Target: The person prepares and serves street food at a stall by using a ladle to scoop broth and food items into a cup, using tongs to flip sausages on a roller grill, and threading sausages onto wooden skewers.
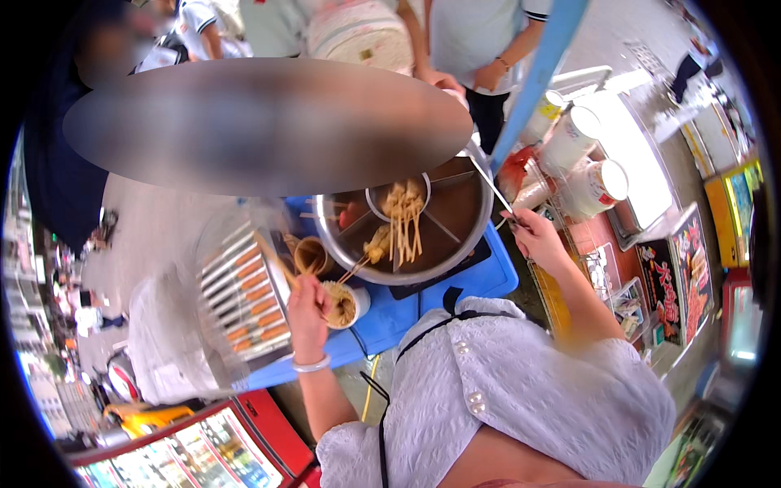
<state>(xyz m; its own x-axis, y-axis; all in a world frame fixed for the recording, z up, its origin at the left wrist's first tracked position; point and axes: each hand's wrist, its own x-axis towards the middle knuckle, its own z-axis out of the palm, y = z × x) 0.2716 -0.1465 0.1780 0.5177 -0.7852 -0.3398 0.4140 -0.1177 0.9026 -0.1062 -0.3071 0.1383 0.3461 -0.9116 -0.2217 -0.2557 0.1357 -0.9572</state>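
A round metal pot (396, 277) with dividers holds dark broth; skewered food (404, 201) stands in its round middle part, the sticks leaning toward me. My right hand (540, 238) is closed on the thin handle of a metal utensil (491, 183) that slants up over the pot's right rim. My left hand (308, 305) grips a pale wooden stick-like tool (274, 259), beside a white cup (362, 305) of brown sauce. Another skewer of food (378, 244) lies at the pot's lower left, its sticks reaching toward the cup. A brown container (311, 255) stands behind the cup.
A roller grill with sausages (253, 287) stands left on the blue table (390, 323), a plastic bag (171, 341) beside it. On the right are paper cup stacks (570, 137), a wire rack (549, 299) and a blue post (537, 79). Several people stand beyond the pot.
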